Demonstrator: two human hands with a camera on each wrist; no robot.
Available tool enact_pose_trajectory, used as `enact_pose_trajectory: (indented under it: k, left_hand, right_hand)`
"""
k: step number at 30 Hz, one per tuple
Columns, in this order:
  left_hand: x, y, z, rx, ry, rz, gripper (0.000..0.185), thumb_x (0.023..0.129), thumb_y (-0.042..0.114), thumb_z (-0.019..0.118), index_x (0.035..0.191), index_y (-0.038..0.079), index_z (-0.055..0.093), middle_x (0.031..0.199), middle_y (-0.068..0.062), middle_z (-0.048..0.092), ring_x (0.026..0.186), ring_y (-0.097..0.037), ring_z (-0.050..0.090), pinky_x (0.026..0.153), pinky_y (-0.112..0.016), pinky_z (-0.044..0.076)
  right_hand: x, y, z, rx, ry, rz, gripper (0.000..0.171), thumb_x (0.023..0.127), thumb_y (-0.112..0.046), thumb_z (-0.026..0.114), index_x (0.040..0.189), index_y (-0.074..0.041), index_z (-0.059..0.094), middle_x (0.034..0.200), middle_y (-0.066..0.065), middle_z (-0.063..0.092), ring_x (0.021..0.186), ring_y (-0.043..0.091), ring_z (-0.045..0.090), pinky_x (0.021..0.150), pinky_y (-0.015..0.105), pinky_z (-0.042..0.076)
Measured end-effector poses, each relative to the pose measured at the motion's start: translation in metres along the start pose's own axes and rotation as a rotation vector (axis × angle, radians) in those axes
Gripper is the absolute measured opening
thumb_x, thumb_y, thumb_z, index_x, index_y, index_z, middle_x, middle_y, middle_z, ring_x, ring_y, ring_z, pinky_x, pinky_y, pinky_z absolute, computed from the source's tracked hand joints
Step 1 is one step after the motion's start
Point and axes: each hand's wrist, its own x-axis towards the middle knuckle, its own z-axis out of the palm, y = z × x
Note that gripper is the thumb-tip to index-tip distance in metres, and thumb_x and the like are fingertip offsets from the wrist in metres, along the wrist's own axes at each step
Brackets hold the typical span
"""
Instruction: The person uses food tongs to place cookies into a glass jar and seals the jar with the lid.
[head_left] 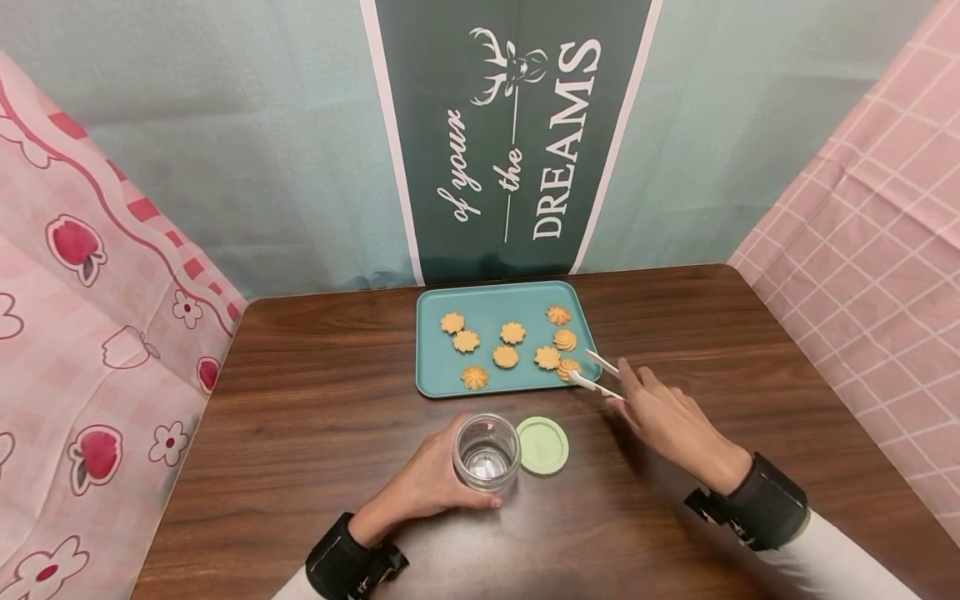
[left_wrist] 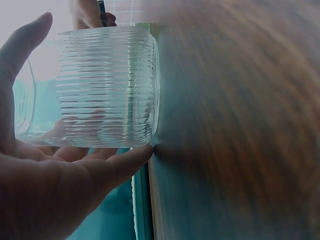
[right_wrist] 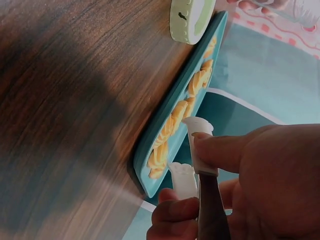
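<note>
A teal tray (head_left: pixel 444 385) at the table's middle holds several orange swirl cookies (head_left: pixel 506 357). My right hand (head_left: pixel 663 412) grips white tongs (head_left: pixel 596 373) whose tips sit around the cookie (head_left: pixel 567 367) at the tray's near right corner; in the right wrist view the tongs (right_wrist: pixel 192 160) hover by the tray edge (right_wrist: pixel 155 145). My left hand (head_left: pixel 431 479) holds an empty ribbed glass jar (head_left: pixel 486 452), upright on the table; the left wrist view shows the jar (left_wrist: pixel 107 85) between thumb and fingers. A green lid (head_left: pixel 542 445) lies flat just right of the jar.
The dark wooden table (head_left: pixel 315 383) is bordered by pink patterned cloth on both sides and a pale backdrop with a dark green banner (head_left: pixel 510 133) behind the tray.
</note>
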Motion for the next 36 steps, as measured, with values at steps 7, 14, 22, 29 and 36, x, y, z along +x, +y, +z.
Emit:
enact_pose_trajectory:
  k: [7, 14, 22, 29, 36]
  left_hand:
    - [0.0, 0.0, 0.0, -0.006, -0.003, 0.012, 0.089, 0.066, 0.025, 0.102, 0.141, 0.012, 0.056, 0.13, -0.006, 0.071, 0.118, -0.028, 0.069, 0.105, -0.046, 0.053]
    - [0.0, -0.001, 0.001, -0.01, 0.001, 0.009, 0.089, 0.066, 0.024, 0.102, 0.141, 0.012, 0.056, 0.13, -0.006, 0.071, 0.118, -0.028, 0.069, 0.105, -0.045, 0.053]
    - [-0.001, -0.005, 0.001, -0.001, 0.003, 0.019, 0.088, 0.067, 0.027, 0.102, 0.141, 0.017, 0.056, 0.129, -0.006, 0.071, 0.118, -0.028, 0.068, 0.104, -0.043, 0.053]
    - [-0.001, -0.002, 0.001, -0.003, 0.0, 0.001, 0.09, 0.067, 0.026, 0.102, 0.142, 0.011, 0.056, 0.13, -0.005, 0.071, 0.118, -0.027, 0.068, 0.104, -0.042, 0.053]
    - [-0.001, -0.002, 0.0, 0.0, -0.001, -0.004, 0.091, 0.067, 0.025, 0.103, 0.142, 0.01, 0.055, 0.13, -0.006, 0.071, 0.118, -0.027, 0.068, 0.104, -0.042, 0.053]
  right_hand:
    - [0.005, -0.002, 0.001, -0.007, -0.012, -0.021, 0.063, 0.102, -0.022, 0.073, 0.148, 0.011, 0.046, 0.107, 0.032, 0.063, 0.052, 0.023, 0.049, 0.045, 0.041, 0.045]
    - [0.011, -0.005, 0.001, -0.015, -0.015, -0.036, 0.062, 0.102, -0.021, 0.072, 0.148, 0.013, 0.047, 0.111, 0.034, 0.063, 0.053, 0.024, 0.051, 0.045, 0.04, 0.045]
    - [0.017, -0.007, 0.002, -0.021, -0.064, -0.022, 0.062, 0.103, -0.022, 0.071, 0.147, 0.015, 0.047, 0.122, 0.041, 0.061, 0.056, 0.025, 0.054, 0.047, 0.04, 0.047]
    - [0.021, -0.007, 0.001, -0.022, -0.107, -0.014, 0.062, 0.104, -0.022, 0.069, 0.148, 0.015, 0.046, 0.121, 0.04, 0.061, 0.058, 0.024, 0.053, 0.047, 0.038, 0.046]
    - [0.026, -0.008, 0.001, -0.022, -0.151, 0.012, 0.062, 0.105, -0.023, 0.067, 0.148, 0.015, 0.046, 0.121, 0.038, 0.061, 0.063, 0.025, 0.055, 0.049, 0.04, 0.048]
